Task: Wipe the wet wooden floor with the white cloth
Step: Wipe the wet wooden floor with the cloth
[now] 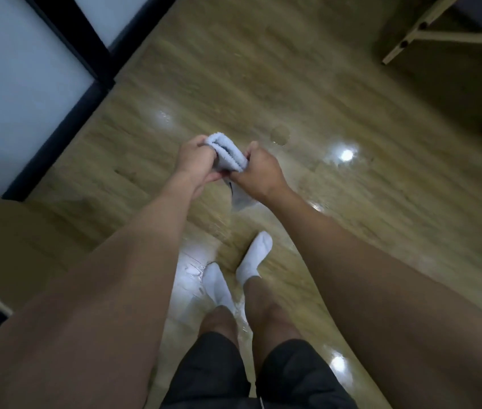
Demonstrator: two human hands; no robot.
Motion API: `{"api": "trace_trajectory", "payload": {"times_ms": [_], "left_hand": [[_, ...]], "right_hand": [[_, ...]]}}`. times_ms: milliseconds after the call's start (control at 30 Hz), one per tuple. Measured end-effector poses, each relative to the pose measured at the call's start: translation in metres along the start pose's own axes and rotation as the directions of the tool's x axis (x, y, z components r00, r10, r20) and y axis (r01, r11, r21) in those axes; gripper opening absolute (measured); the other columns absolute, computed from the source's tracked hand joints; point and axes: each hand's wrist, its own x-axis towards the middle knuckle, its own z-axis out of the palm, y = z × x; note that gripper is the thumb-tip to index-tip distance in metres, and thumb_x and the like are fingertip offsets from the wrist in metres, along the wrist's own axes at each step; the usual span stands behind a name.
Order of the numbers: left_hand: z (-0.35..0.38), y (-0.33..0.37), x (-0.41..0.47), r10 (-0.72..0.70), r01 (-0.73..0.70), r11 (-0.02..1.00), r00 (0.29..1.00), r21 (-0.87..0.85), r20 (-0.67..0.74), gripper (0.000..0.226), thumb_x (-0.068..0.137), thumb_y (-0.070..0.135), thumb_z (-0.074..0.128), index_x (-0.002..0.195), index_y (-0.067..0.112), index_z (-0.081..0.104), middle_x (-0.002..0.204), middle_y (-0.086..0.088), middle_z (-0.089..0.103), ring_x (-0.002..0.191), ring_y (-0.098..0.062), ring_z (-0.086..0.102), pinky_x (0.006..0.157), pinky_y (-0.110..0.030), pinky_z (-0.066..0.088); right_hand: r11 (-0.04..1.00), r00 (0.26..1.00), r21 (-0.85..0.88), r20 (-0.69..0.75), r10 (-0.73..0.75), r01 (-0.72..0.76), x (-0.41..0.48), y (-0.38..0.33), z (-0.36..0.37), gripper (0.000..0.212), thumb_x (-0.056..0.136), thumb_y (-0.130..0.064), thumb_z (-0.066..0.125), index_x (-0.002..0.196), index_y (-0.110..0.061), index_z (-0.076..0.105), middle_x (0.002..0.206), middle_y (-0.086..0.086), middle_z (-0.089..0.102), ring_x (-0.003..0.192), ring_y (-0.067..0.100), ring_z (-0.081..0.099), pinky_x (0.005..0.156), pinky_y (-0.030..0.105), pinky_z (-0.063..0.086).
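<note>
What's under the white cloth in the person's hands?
Wet wooden floor, shiny with puddles, lies below; the white cloth is held up by the left hand and right hand. The patch straight beneath is hidden by them.

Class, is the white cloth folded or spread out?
Folded: the white cloth sits bunched in layers, gripped between the left hand and right hand.

No text, label or number seems readable anywhere in this blurred view.
</note>
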Motion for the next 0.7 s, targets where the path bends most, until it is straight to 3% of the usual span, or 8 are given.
{"api": "trace_trajectory", "payload": {"times_ms": [133,267,367,467,567,700], "left_hand": [[0.060,0.008,0.046,-0.109,0.113,0.990,0.993,-0.090,0.047,0.023,0.082,0.010,0.045,0.099,0.007,0.061,0.102,-0.014,0.060,0.101,-0.033,0.062,0.081,-0.049,0.056],[0.127,0.008,0.090,-0.053,0.052,0.999,0.994,0.015,0.100,0.014,0.087,0.028,0.062,0.087,0.014,0.062,0.075,-0.013,0.062,0.077,-0.027,0.065,0.073,-0.039,0.055],[0.164,0.004,0.124,0.037,-0.051,0.994,0.989,0.097,0.146,0.028,0.078,0.013,0.066,0.104,0.023,0.064,0.094,-0.009,0.067,0.089,-0.026,0.065,0.087,-0.039,0.053],[0.191,-0.003,0.168,0.056,-0.083,0.985,0.983,0.150,0.177,0.044,0.072,0.001,0.051,0.104,0.027,0.067,0.097,-0.003,0.065,0.092,-0.023,0.065,0.090,-0.042,0.055],[0.215,-0.011,0.218,0.052,-0.083,0.981,0.983,0.177,0.174,0.046,0.074,-0.006,0.045,0.104,0.021,0.067,0.094,-0.002,0.063,0.087,-0.020,0.064,0.087,-0.041,0.056],[0.240,-0.035,0.283,0.078,-0.131,0.942,0.981,0.310,0.177,0.046,0.073,-0.005,0.047,0.103,0.023,0.069,0.103,0.000,0.066,0.099,-0.018,0.064,0.089,-0.039,0.055]], "right_hand": [[0.994,0.995,0.052,-0.021,0.095,-0.094,0.043,0.043,-0.026,0.034,0.081,-0.023,0.069,0.100,-0.012,0.043,0.092,0.005,0.056,0.095,0.032,0.057,0.065,0.029,0.033],[0.980,0.983,0.108,-0.060,0.175,-0.168,0.084,0.081,-0.043,0.036,0.081,-0.018,0.068,0.102,-0.012,0.040,0.104,0.014,0.062,0.097,0.034,0.058,0.067,0.030,0.034],[0.964,0.971,0.194,-0.121,0.204,-0.179,0.118,0.106,-0.050,0.035,0.081,-0.014,0.067,0.104,-0.009,0.040,0.106,0.013,0.060,0.096,0.032,0.057,0.067,0.031,0.035],[0.945,0.954,0.262,-0.171,0.247,-0.197,0.154,0.137,-0.050,0.038,0.081,-0.014,0.068,0.101,-0.015,0.036,0.104,0.010,0.058,0.090,0.028,0.056,0.068,0.030,0.035],[0.920,0.939,0.325,-0.185,0.290,-0.220,0.193,0.166,-0.046,0.055,0.079,-0.013,0.071,0.123,-0.010,0.038,0.116,0.009,0.058,0.100,0.028,0.059,0.076,0.032,0.043],[0.841,0.906,0.443,-0.131,0.403,-0.310,0.255,0.207,-0.029,0.088,0.079,-0.016,0.073,0.148,-0.016,0.019,0.120,0.007,0.058,0.104,0.024,0.060,0.076,0.030,0.045]]}}
